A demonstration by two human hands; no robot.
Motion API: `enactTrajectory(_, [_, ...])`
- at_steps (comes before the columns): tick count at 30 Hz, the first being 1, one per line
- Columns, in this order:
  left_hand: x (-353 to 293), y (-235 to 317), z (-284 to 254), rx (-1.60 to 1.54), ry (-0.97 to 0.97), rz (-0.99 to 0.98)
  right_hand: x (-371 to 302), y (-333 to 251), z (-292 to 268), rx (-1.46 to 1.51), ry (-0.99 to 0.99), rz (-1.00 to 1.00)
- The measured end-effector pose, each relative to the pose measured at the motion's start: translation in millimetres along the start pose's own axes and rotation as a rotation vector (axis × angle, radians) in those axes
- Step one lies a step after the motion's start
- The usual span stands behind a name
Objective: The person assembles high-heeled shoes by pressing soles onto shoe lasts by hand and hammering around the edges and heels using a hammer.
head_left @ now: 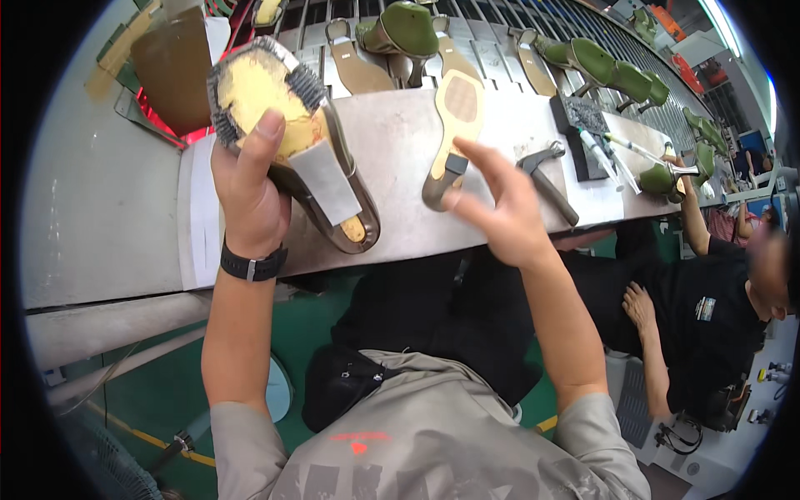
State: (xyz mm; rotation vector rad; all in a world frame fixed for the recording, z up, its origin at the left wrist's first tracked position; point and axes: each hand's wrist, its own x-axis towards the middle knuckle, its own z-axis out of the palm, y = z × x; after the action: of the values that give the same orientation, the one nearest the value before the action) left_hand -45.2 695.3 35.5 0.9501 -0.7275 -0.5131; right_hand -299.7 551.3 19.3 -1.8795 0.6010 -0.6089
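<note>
My left hand [250, 187] is closed round an unfinished shoe [337, 133], its sole side turned up. That underside shows a yellowish surface, dark ridged material at the toe edges and a flat grey plate [327, 179] towards the heel. My right hand [504, 204] is slightly blurred, with thumb and forefinger spread. Its fingertips are at the dark heel end of a beige insole [458, 108] on the bench. A small dark square piece [456, 163] lies on the insole between them; whether the fingers touch it I cannot tell.
A hammer [550, 183] lies right of my right hand, beside a black block [581, 125] with syringes [602, 154]. Beyond the pale bench [383, 125], green heeled shoes [404, 32] and insoles [358, 62] stand on a slatted conveyor. At right a co-worker's hand [690, 187] holds a green shoe.
</note>
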Motion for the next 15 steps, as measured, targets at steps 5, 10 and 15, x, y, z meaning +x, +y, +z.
enactTrajectory(5, [-7.0, 2.3, 5.7, 0.072, -0.051, 0.066, 38.7, 4.9, 43.1, 0.607, 0.226, 0.010])
enactTrajectory(10, [-18.1, 4.9, 16.8, 0.179, -0.094, 0.127, 41.4, 8.9, 65.2, 0.584, 0.332, 0.120])
enactTrajectory(15, [-19.0, 7.8, 25.4, 0.043, -0.071, 0.115, 53.4, 17.6, 60.4, 0.509, 0.200, 0.249])
